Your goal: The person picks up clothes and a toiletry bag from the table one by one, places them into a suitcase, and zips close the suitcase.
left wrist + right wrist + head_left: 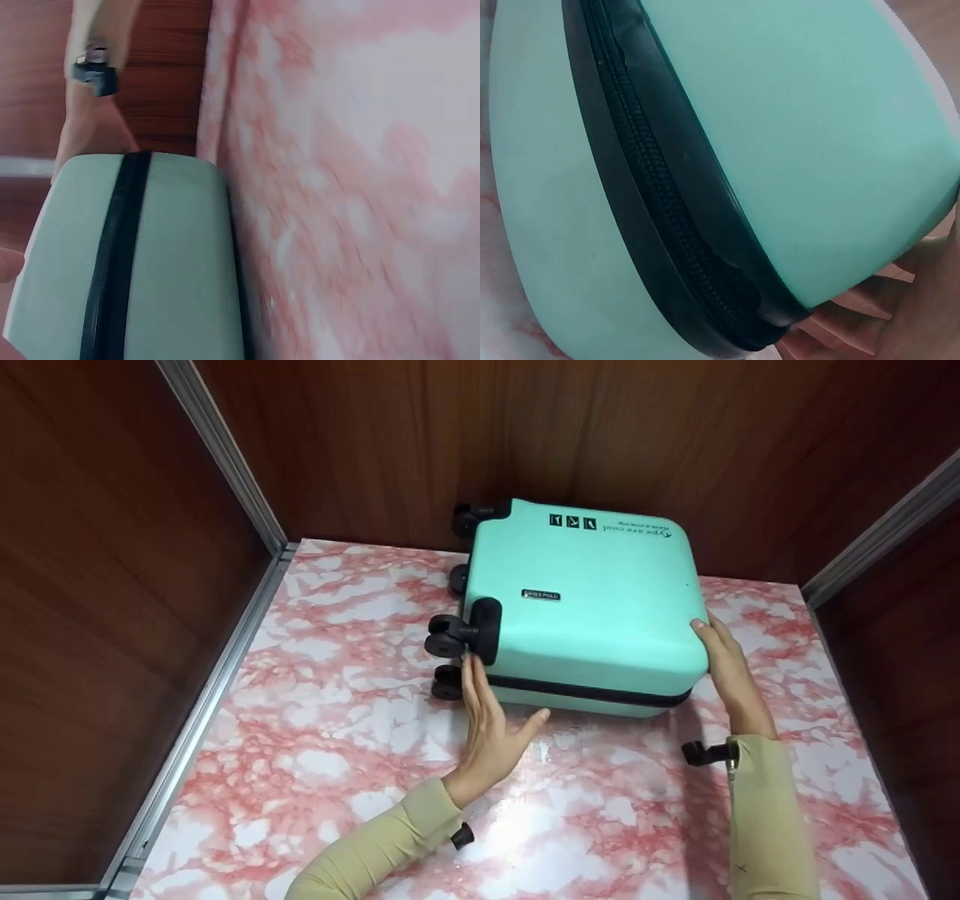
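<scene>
A mint-green hard-shell suitcase (592, 585) lies on its broad side, with its black wheels (446, 637) toward the left. A dark zipper band (660, 172) runs around its side. My left hand (491, 735) touches the near corner at the wheel end, its fingers straight and the thumb held apart. At the opposite end, my right hand (727, 667) holds the near corner, with the thumb over the upper edge. In the right wrist view its fingers (855, 315) reach around the end, partly hidden by the shell. The left wrist view shows the suitcase's zippered side (172, 262).
Under the suitcase is a red-and-white marbled surface (315, 697). Dark wood-look panels (360, 442) enclose it at the back, left and right. Metal strips (217, 682) edge the sides. The suitcase's far side is close to the back panel.
</scene>
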Available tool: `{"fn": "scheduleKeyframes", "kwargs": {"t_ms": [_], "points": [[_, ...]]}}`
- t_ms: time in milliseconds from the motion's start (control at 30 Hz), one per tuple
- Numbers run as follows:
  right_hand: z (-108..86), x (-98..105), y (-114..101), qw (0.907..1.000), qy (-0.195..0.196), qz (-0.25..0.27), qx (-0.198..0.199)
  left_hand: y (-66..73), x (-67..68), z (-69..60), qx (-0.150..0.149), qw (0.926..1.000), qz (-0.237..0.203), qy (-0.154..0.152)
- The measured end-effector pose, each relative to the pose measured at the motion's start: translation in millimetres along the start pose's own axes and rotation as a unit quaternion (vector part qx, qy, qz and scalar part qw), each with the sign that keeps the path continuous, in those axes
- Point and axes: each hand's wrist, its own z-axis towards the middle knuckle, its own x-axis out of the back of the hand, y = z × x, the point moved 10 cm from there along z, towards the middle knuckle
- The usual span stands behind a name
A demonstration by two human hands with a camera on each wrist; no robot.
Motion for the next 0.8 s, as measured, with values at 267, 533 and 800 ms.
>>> {"fn": "scheduleKeyframes", "kwargs": {"t_ms": [267,533,800], "points": [[-22.7,-15,-5,0.9986,0.038,-0.019,0.030,-11.3,8.5,9.0,0.060,0.9980,-0.020,0.000],[-79.7,-41,-12,0.9853,0.132,-0.067,0.084,-25.8,40.3,33.0,0.065,0.9923,-0.035,0.099],[-118.4,-74,-22,0.9663,0.159,-0.189,0.071,-45.7,63.3,69.4,0.129,0.9703,-0.077,0.189]]}}
